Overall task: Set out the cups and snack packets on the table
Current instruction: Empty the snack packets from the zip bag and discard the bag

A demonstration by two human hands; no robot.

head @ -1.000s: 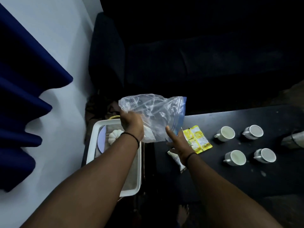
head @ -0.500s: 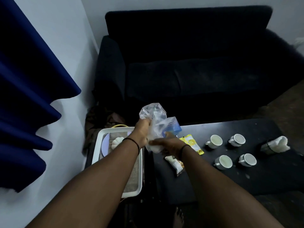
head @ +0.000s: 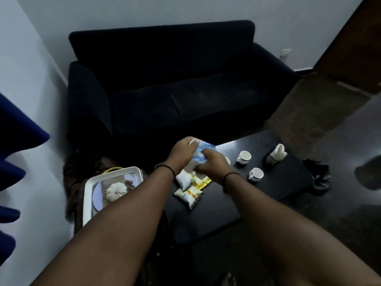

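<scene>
Both hands, left hand [head: 182, 150] and right hand [head: 213, 165], clench the crumpled plastic bag [head: 201, 154] directly above the snack packets [head: 188, 187] on the desk [head: 268, 190]; right grip nearer cups [head: 255, 174].

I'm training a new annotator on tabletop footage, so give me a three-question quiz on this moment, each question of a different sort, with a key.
1. True or false: the plastic bag is lying flat on the table.
2. Which hand grips the bag? A) only the left hand B) only the right hand C) both
3. Fill in: the small white pumpkin sits in the white ____.

Key:
1. False; it is scrunched up between the hands, above the snack packets.
2. C
3. tray
</scene>
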